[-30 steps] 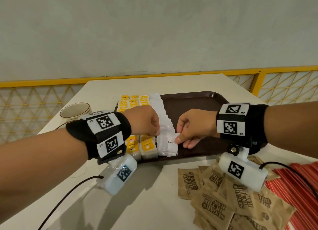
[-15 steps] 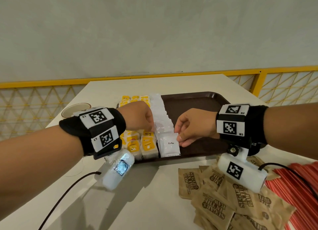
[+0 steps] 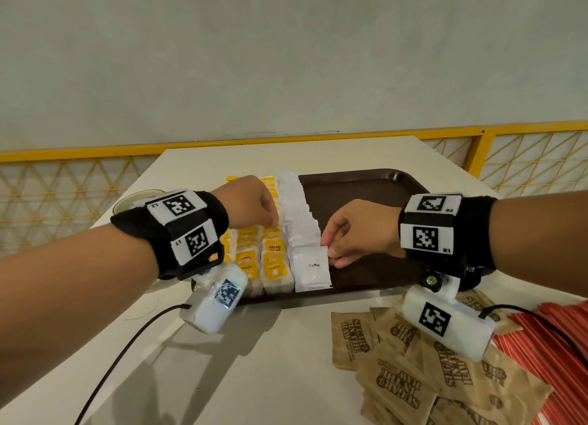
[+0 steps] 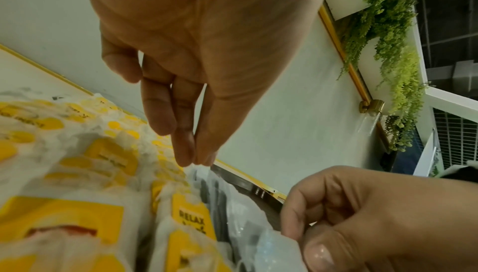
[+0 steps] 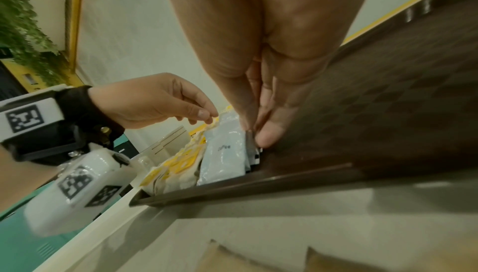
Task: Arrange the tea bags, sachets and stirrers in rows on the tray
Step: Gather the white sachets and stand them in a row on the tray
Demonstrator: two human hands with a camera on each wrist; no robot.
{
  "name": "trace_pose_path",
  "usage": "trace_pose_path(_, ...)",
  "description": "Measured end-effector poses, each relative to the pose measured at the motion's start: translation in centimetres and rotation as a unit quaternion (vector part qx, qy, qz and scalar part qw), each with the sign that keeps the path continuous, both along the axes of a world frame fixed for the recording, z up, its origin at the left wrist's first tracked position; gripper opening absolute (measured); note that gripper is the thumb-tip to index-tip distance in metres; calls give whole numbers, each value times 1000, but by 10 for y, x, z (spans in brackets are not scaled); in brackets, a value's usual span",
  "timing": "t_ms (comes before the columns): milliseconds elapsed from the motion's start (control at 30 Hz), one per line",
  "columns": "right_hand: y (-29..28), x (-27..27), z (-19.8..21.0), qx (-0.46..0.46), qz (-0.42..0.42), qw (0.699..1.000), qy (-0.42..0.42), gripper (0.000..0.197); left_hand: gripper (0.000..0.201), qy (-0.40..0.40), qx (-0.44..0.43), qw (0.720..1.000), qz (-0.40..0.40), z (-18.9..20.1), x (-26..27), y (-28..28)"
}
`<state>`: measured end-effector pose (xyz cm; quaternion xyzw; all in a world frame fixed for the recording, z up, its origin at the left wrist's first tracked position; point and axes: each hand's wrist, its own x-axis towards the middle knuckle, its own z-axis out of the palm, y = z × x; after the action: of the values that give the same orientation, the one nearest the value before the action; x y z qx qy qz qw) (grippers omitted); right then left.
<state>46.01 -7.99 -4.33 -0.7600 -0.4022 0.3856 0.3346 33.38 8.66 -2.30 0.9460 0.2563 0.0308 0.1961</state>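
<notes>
**— Yellow first, then: how much of the tray (image 3: 366, 182) is filled?**

— Going from the left, the yellow-labelled tea bags (image 3: 273, 265) lie in rows along the tray's left part. Just beside them runs one overlapped row of white coffee sachets (image 3: 299, 214), front to back. The right half of the tray shows only bare brown. On the bench (image 3: 254, 361), near its front right, the brown sugar sachets (image 3: 397, 383) lie in a loose heap, and the red striped stirrers (image 3: 553, 345) are at the far right edge. So I judge it roughly half done: sugar and stirrers are left.

**— And the hands?**

— The left hand (image 3: 251, 202) hovers over the seam between tea bags and coffee row, knuckles up. Its fingers (image 4: 181, 133) point down together with the thumb, tips meeting at the top edge of a white sachet; whether that grip truly pinches it or only touches, I cannot tell. The right hand (image 3: 359, 230) sits at the row's right side, grip narrow, thumb and fingers (image 5: 269, 133) pinching the right edge of the front "Coffee" sachet (image 3: 310, 268), which lies flat by the near rim.

**— Next?**

— Probably letting go, then reaching for the sugar
</notes>
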Motion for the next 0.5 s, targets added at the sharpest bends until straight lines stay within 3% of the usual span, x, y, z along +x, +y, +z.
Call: trace_pose_path(500, 16, 7, -3, 27, -87, 996, 23, 11, 14, 31, -9, 999, -6, -5, 19, 0)
